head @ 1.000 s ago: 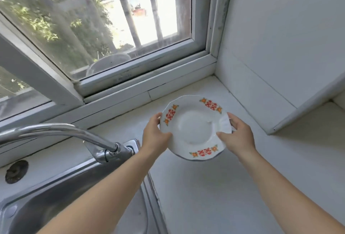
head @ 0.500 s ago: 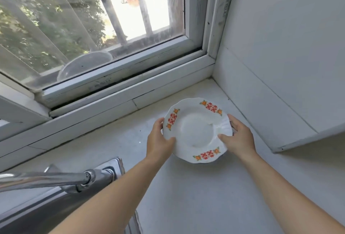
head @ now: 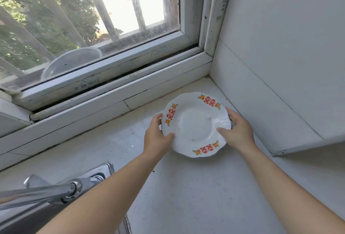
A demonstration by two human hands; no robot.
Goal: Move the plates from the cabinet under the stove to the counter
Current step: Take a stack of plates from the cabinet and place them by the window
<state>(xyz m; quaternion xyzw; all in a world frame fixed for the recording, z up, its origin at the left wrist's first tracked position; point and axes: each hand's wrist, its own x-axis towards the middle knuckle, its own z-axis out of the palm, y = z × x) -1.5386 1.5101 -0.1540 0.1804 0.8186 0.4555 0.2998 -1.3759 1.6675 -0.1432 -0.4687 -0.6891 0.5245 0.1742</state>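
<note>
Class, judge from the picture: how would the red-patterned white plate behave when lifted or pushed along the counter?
The plate looks like rigid glazed ceramic: probably stiff, yet breakable if dropped. Its glossy face may be slippery; the left hand and right hand grip opposite rims. Wide and shallow, it would likely slide, not tip.

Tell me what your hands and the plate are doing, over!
Gripping plate by its rim: left hand, right hand. Plate low at the counter corner, touchdown unclear. Only the wall close on the right.
</note>
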